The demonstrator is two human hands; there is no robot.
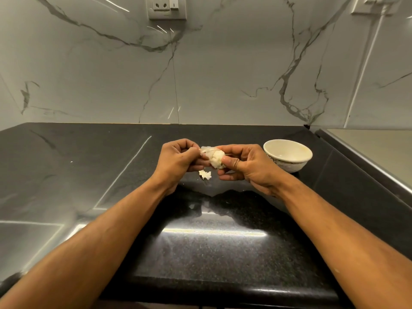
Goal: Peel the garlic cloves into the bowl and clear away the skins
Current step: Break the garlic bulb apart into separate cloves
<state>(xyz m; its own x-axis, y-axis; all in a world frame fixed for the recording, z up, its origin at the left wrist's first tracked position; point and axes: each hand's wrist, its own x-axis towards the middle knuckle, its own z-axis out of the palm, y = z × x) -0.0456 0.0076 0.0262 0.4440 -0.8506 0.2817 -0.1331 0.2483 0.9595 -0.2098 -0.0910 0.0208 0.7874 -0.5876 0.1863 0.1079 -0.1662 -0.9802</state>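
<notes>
My right hand (243, 166) grips a pale garlic piece (217, 160) between thumb and fingers, held above the black counter. My left hand (178, 160) pinches a thin flap of papery skin (205, 150) at the garlic's upper left side. A small scrap of white skin (205, 174) lies on the counter just below my hands. A cream bowl (287, 155) with a patterned outside stands on the counter to the right of my right hand; its visible inside looks bare.
The glossy black counter (211, 246) runs from the marble-patterned wall to a front edge near me. A steel-edged surface (367, 150) lies at the far right. A wall socket (167, 7) sits high on the backsplash. A tiny white fleck (71, 161) lies at the left.
</notes>
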